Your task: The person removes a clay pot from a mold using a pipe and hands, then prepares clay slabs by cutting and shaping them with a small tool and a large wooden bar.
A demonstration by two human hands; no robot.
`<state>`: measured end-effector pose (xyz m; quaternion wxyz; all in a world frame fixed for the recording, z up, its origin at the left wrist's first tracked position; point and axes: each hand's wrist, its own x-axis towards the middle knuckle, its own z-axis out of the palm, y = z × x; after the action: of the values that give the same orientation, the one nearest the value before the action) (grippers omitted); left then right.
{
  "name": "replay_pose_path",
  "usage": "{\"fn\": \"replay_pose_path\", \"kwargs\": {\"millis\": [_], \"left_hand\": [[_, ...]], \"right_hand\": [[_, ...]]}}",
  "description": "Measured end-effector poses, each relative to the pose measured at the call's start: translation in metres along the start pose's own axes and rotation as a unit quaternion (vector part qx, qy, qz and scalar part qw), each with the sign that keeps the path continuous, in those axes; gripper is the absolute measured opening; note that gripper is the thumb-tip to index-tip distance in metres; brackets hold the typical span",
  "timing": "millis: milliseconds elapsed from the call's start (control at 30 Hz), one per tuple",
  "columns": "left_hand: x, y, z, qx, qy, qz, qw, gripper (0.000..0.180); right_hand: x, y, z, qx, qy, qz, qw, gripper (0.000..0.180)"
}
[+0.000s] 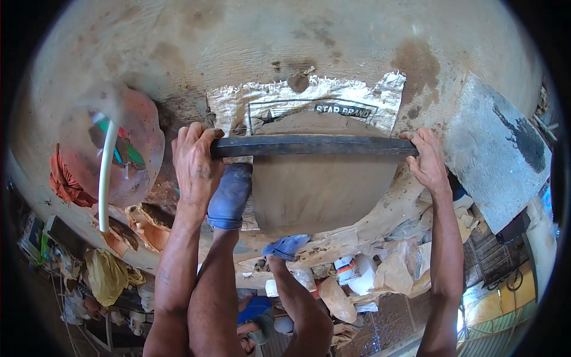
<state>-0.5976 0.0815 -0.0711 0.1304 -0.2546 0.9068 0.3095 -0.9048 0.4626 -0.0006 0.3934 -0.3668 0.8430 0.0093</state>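
The left hand (196, 157) and right hand (426, 159) grip opposite ends of a dark bar (315, 145), I'd guess to hold it even across the grey slab (321, 193), which lies over a white sack (229, 106), probably against sticking.

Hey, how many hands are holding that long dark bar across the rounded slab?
2. The left hand is on the left end of the dark bar; the right hand is on its right end. No others appear hidden along it.
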Motion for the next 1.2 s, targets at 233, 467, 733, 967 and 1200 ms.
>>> {"fn": "replay_pose_path", "kwargs": {"millis": [233,467,733,967,1200], "left_hand": [[0.004,-0.002,-0.005,0.002,-0.005,-0.009,1.000,0.047],[-0.007,0.002,-0.002,-0.001,0.000,-0.002,1.000,0.048],[-0.003,0.011,0.010,0.010,-0.009,0.017,1.000,0.047],[0.001,0.021,0.010,0.014,0.000,0.014,1.000,0.035],[0.004,0.014,0.013,0.019,0.013,0.030,0.999,0.034]], "right_hand": [[0.007,-0.004,-0.003,-0.005,-0.008,0.024,1.000,0.052],[0.004,-0.004,0.000,-0.002,-0.017,0.032,0.999,0.052],[-0.011,0.015,0.008,0.002,-0.019,0.056,0.998,0.051],[-0.025,0.017,0.023,0.034,0.009,0.066,0.997,0.049],[-0.041,0.008,0.043,0.008,0.059,0.062,0.996,0.052]]}}
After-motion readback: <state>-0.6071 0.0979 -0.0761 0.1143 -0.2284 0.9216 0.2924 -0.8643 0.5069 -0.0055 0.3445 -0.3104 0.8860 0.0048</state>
